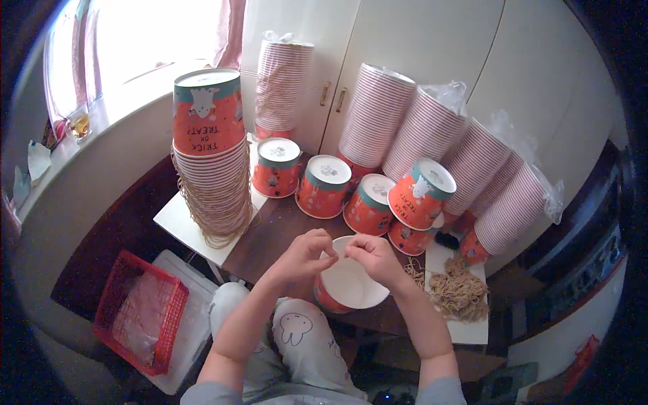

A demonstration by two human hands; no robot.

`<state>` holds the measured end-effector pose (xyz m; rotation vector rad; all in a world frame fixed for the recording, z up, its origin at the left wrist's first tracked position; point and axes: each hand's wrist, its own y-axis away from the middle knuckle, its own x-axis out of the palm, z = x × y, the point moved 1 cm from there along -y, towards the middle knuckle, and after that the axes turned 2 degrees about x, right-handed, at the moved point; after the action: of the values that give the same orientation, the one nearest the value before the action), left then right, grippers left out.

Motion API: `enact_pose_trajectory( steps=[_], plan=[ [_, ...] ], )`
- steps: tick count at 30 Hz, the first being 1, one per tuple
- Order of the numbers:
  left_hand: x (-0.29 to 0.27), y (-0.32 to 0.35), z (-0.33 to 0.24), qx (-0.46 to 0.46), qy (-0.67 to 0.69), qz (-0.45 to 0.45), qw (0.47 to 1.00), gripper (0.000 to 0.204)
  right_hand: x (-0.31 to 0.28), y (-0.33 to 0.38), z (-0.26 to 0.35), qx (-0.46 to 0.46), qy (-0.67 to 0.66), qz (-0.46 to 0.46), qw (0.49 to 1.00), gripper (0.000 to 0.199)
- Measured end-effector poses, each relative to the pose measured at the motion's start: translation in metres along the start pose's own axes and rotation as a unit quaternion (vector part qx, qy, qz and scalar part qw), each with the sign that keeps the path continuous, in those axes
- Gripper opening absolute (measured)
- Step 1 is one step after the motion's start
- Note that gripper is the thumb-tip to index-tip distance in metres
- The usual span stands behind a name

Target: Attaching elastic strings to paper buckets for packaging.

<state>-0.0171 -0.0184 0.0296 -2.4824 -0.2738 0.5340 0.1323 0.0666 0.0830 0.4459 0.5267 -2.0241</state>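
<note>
An orange paper bucket (354, 283) with a white inside stands mouth up at the table's front edge, close to my knees. Over its far rim my left hand (304, 256) is closed in a pinch. Beside it my right hand (374, 258) pinches too, a short gap apart from the left. Whatever the fingertips hold is too small to make out. A tangled pile of tan cord (459, 290) lies to the right of the bucket, with a few loose strands (415, 272) nearer my right hand.
Upside-down orange and green buckets (324, 187) stand behind my hands. A tall bucket stack (210, 155) hung with cord loops rises at left. More nested stacks (378, 111) line the cupboard (418, 40). A red basket (177, 331) sits low at left.
</note>
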Motion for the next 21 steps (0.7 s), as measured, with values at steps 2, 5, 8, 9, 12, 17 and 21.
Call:
enact_pose_trajectory(
  steps=[2,5,8,9,12,17,21],
  plan=[
    [0.0,0.001,0.005,-0.012,-0.005,0.009,1.0,0.013,-0.003,-0.004,0.0,0.07,-0.136,-0.031,0.988,0.012],
    [0.002,0.002,0.012,-0.079,0.036,0.029,0.996,0.012,-0.011,-0.011,0.019,0.066,-0.233,-0.088,0.966,0.011],
    [0.002,0.004,0.03,-0.133,0.088,0.066,0.985,0.01,-0.024,-0.02,0.025,0.033,-0.256,-0.105,0.96,0.012],
    [0.001,0.006,0.034,-0.133,0.09,0.089,0.983,0.009,-0.03,-0.022,0.033,0.054,-0.296,-0.083,0.95,0.013],
    [0.002,0.008,0.038,-0.182,0.17,0.076,0.965,0.009,-0.039,-0.029,0.034,0.054,-0.301,-0.079,0.949,0.012],
    [0.011,0.014,0.053,-0.183,0.196,0.113,0.957,0.014,-0.036,-0.031,0.035,0.072,-0.268,-0.076,0.958,0.011],
    [0.012,0.014,0.052,-0.138,0.126,0.11,0.976,0.013,-0.04,-0.035,0.036,0.076,-0.237,-0.064,0.966,0.011]
  ],
)
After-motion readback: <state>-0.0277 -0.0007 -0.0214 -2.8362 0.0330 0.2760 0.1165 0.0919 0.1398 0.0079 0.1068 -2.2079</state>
